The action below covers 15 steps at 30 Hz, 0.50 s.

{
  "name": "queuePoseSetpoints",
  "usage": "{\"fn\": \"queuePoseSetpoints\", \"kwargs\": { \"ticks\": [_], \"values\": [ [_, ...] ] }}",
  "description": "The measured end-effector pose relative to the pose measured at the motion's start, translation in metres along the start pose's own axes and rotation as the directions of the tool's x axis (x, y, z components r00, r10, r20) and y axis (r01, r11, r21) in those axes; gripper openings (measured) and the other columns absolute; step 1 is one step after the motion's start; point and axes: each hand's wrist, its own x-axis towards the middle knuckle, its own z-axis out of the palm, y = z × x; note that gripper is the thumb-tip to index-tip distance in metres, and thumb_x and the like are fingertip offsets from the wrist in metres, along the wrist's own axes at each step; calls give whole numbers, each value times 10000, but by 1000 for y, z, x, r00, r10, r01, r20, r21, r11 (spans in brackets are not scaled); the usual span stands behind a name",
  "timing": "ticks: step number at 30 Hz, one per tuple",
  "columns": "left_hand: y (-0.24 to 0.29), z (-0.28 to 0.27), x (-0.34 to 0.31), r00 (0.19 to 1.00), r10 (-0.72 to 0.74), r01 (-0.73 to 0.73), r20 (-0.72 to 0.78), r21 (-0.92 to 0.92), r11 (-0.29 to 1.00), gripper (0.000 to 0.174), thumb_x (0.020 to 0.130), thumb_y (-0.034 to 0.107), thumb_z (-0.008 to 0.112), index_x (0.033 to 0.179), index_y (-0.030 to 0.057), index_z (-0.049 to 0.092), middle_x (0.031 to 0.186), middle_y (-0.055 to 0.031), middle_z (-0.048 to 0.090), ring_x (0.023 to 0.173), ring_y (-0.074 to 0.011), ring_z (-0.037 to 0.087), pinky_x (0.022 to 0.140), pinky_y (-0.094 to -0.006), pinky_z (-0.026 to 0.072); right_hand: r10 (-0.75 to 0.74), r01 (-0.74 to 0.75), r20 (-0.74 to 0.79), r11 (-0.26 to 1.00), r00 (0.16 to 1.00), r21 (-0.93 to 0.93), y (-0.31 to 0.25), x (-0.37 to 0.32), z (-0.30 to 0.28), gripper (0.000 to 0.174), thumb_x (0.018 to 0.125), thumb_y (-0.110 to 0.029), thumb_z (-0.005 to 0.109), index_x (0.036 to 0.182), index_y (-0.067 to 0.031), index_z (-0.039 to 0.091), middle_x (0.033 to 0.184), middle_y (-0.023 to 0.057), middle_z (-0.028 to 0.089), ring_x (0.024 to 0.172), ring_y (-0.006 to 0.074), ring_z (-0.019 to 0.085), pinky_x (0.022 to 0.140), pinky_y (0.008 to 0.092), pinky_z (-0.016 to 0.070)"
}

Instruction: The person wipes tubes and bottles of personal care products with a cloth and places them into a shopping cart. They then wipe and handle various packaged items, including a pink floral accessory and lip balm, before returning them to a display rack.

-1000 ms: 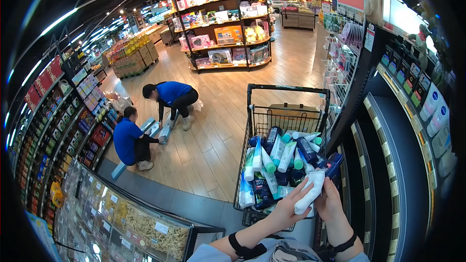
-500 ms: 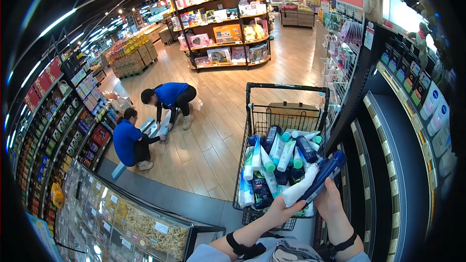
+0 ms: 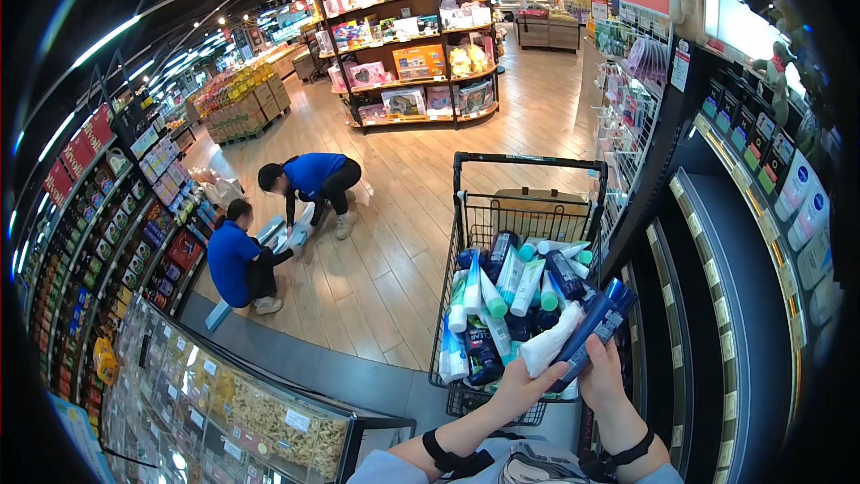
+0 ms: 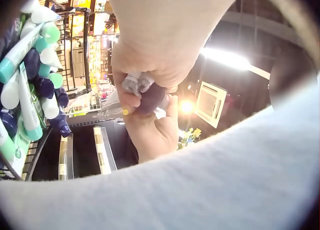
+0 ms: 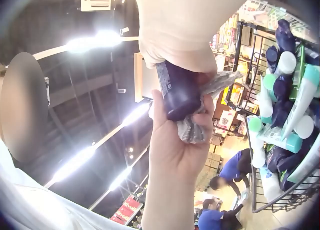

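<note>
In the head view a dark blue bottle (image 3: 597, 327) is held at a slant over the near right corner of the shopping cart (image 3: 460, 215). My right hand (image 3: 605, 371) grips its lower right side. My left hand (image 3: 524, 387) holds a white cloth (image 3: 551, 339) against the bottle's left side, with the thumb reaching across the bottle's lower end. Both wrist views show the bottle (image 5: 181, 92) between the two hands, the crumpled cloth (image 5: 192, 130) beside it. White, teal and green tubes (image 3: 528, 287) and more dark blue bottles (image 3: 484, 357) fill the cart.
Dark shelves (image 3: 717, 305) with price strips run along the right, with tubes (image 3: 802, 181) on top. Bulk food bins (image 3: 269, 403) stand at the near left. Two people in blue shirts (image 3: 231, 260) crouch on the floor beyond, and a tall display shelf (image 3: 417, 54) stands behind.
The white cloth, earlier in front between both hands, now lies left of the dark blue bottle. The bottle has come into full sight and tilted a little. The cart stays put.
</note>
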Motion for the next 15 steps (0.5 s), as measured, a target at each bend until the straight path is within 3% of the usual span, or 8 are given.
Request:
{"fn": "queuePoseSetpoints", "kwargs": {
  "ticks": [4, 8, 10, 12, 14, 15],
  "values": [
    [-6, -2, 0, 999, -29, 28, -44, -8, 1000, 349, 894, 244, 617, 1135, -6, 587, 855, -40, 646, 695, -67, 588, 577, -221, 492, 8, -8, 2, 1000, 1000, 26, 1, -2, -1, 525, 865, -277, 646, 1286, -94, 390, 1185, 24, 510, 1093, 160, 491, 971, 339, 373],
    [1, 1, 0, 995, 19, -11, -101, 71, 997, 326, 901, 239, 606, 1114, -6, 596, 824, -33, 644, 653, -58, 588, 526, -205, 483, -9, 12, -41, 996, 999, 83, 2, -4, 7, 521, 881, -263, 625, 1298, -90, 365, 1165, 33, 521, 1070, 162, 509, 961, 337, 387],
    [7, 1, 1, 991, -100, 114, -94, 154, 982, 336, 923, 287, 565, 1104, 6, 604, 830, -32, 642, 713, -76, 596, 595, -233, 495, -51, 51, -45, 999, 998, 9, 8, -2, -2, 528, 883, -251, 621, 1305, -85, 350, 1165, 51, 519, 1055, 169, 519, 953, 333, 395],
    [-4, -2, 5, 994, -102, 108, -48, 126, 986, 358, 932, 317, 540, 1116, 15, 599, 869, -38, 640, 775, -86, 593, 650, -255, 493, -92, 88, -45, 994, 995, -66, 10, -2, -5, 536, 886, -239, 618, 1311, -80, 334, 1166, 69, 516, 1040, 176, 530, 944, 329, 404],
    [-12, -3, 8, 994, -105, 104, 4, 97, 990, 382, 942, 348, 515, 1128, 25, 593, 908, -43, 638, 837, -97, 589, 705, -278, 492, -219, 235, 86, 925, 972, -298, 8, -3, -6, 525, 880, -206, 622, 1293, -61, 332, 1164, 106, 516, 1044, 193, 543, 935, 336, 421],
    [-14, -3, 8, 964, -266, 265, 6, -130, 955, 408, 943, 371, 501, 1161, 33, 569, 967, -50, 629, 895, -113, 581, 751, -292, 479, -222, 237, 83, 925, 971, -298, 8, -2, -5, 525, 880, -206, 622, 1293, -61, 332, 1164, 106, 516, 1044, 193, 543, 935, 336, 421]
  ]
}}
